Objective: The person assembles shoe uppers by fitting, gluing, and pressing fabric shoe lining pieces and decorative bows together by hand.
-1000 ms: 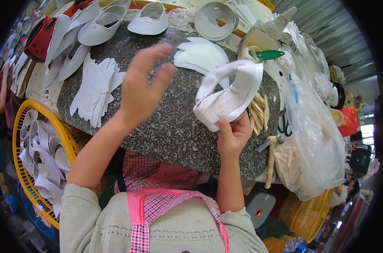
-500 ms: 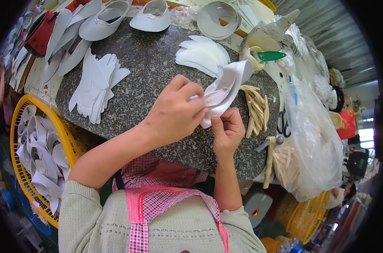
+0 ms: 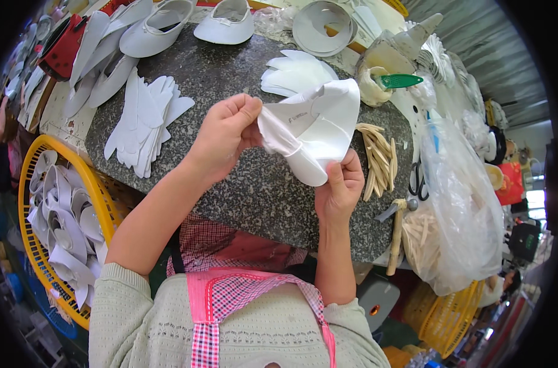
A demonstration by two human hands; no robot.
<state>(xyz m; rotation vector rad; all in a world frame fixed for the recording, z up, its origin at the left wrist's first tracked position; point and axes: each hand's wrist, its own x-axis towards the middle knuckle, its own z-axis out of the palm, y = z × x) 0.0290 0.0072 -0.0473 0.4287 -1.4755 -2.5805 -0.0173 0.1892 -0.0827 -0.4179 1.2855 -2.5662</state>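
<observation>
A white shoe upper is stretched between my two hands above the dark speckled stone tabletop, its inner lining facing up. My left hand pinches its edge on the left with thumb and fingers. At its lower rounded end, my right hand grips it, thumb on top. Just beyond the upper lies a fanned stack of white curved pieces, partly covered by it. Right of my right hand is a bunch of thin beige strips.
White flat sole-shaped pieces lie left. Finished-looking white uppers line the back. A crusted pot holds a green-handled brush. Scissors, a hammer and a plastic bag are right; a yellow basket of uppers stands left.
The upper has been opened out and turned so its inside shows. My left hand has moved left and up, away from my right hand, pulling the edge; my right hand keeps its hold.
</observation>
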